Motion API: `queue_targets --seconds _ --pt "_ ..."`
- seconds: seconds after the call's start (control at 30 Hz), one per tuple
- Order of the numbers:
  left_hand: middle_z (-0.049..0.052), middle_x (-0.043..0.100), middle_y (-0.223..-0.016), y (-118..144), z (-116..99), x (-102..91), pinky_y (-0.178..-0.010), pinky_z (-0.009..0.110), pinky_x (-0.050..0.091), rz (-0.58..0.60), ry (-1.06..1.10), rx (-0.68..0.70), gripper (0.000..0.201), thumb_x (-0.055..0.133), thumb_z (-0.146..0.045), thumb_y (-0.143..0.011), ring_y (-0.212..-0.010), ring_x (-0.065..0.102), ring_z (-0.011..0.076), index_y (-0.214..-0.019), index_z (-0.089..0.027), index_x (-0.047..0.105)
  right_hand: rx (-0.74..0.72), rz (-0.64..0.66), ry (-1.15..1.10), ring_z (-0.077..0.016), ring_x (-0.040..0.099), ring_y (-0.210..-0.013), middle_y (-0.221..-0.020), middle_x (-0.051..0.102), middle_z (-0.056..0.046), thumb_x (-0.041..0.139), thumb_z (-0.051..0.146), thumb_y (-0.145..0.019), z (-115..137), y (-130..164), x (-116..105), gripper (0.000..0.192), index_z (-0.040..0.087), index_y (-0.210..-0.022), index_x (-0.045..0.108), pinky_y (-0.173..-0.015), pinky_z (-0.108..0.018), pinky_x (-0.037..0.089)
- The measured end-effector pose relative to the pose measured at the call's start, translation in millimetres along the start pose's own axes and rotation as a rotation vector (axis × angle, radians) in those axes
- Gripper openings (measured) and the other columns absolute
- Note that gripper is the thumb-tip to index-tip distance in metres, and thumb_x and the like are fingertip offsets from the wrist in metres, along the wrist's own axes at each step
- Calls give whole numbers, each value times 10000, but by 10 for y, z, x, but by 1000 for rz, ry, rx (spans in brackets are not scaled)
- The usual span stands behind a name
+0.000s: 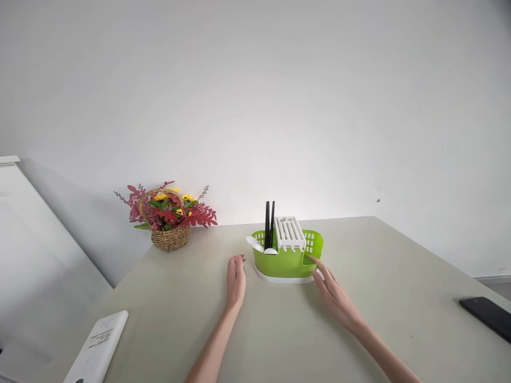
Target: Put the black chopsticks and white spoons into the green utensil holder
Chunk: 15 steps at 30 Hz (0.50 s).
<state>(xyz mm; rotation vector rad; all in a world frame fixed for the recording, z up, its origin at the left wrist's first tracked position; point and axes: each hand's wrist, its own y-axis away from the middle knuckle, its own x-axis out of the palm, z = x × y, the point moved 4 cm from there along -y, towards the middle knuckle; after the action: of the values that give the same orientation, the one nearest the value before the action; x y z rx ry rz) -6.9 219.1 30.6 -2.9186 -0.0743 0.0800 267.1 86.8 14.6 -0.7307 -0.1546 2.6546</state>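
Green cutlery drainer [285,260] stands on its white tray just below frame centre on the pale table [399,266], black chopsticks [269,224] and white spoons [259,246] poking up. It lies between the hands: right hand [333,292] open, fingertips touching its lower-right rim; left hand [235,279] open and flat just left, apart. A one-sided push could, I judge, tip the light drainer and spill the utensils.
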Motion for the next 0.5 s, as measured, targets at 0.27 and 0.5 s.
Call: queue_targets --seconds 0.27,0.5 --pt "161 732 -1077 -411 -254 -57 -910 417 496 32 -38 -19 688 506 -823 -792 -1084 678 308 -963 -173 649 -30 50 -78 -217 324 -1521 -1620 424 9 302 638 -1010 -81 10 -46 597 387 -1543 402 -1225 -479 307" --pt "131 766 -1101 -1009 -1104 197 -951 376 490 234 -172 23 560 652 -714 -797 -1116 682 277 -980 -186 695 -49 69 -170 -192 251 -1546 -1645 369 26 297 631 -1016 -153 5 -65 596 368 -1531 440 -1264 -462 233"
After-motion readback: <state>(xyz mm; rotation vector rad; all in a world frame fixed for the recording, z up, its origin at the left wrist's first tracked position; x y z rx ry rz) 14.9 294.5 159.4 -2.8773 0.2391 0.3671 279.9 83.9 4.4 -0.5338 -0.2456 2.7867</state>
